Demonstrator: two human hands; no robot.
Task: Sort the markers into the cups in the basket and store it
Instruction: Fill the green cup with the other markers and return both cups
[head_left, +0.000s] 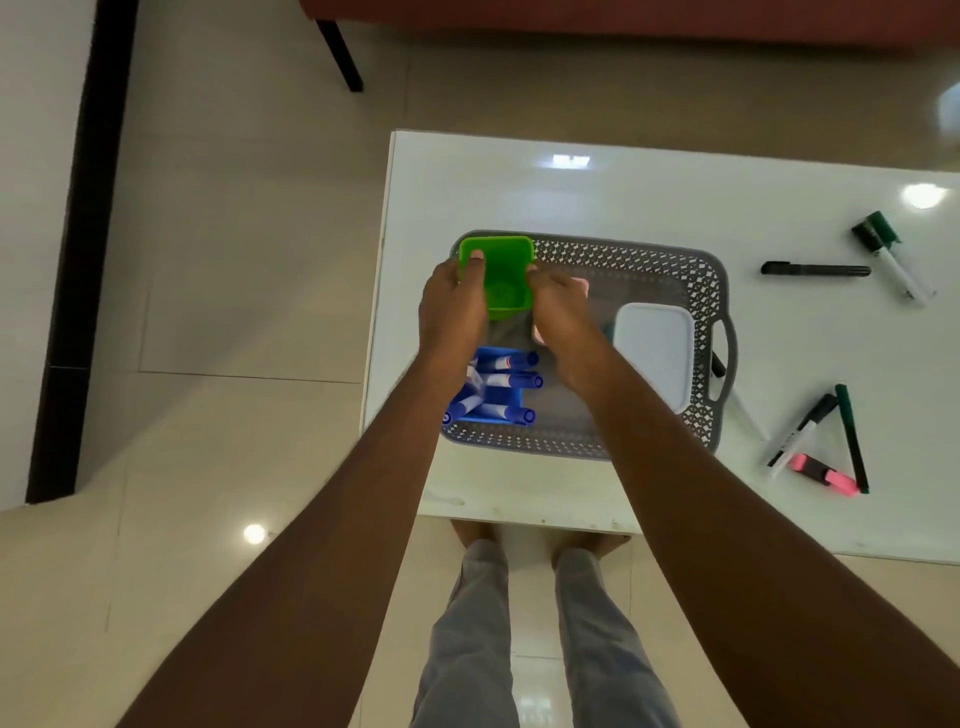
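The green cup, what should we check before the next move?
1. Both hands on the green cup, left hand and right hand: ok.
2. Green cup empty: ok.
3. Cup set flat in the basket: cannot tell.
4. Blue cup filled with blue markers: ok.
5. All markers off the table: not ok; the black marker and pink highlighter lie outside.

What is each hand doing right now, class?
Left hand: closed on the left side of the square green plastic cup.
Right hand: gripping the same cup's right side.
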